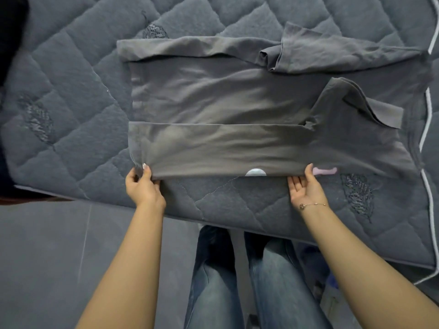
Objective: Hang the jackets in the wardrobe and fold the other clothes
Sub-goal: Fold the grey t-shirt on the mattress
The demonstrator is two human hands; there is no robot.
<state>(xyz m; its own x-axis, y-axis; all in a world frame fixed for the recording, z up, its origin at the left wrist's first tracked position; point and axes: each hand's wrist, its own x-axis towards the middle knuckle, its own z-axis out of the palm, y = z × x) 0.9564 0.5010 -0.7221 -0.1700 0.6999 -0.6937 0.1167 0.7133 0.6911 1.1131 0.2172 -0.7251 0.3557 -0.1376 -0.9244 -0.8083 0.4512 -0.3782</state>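
Left hand [142, 184] pinches near fold of grey t-shirt [237, 103] at 7 o'clock; right hand [306, 188] palm-up, fingers tucked under same fold at 5 o'clock. Shirt is spread flat on quilted bed [71, 91], both long edges folded inward

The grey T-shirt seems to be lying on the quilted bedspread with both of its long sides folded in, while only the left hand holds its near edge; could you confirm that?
Not quite: the head view shows both hands on the near edge of the grey T-shirt, left hand and right hand. It does lie on the quilted bedspread, both long sides folded in.
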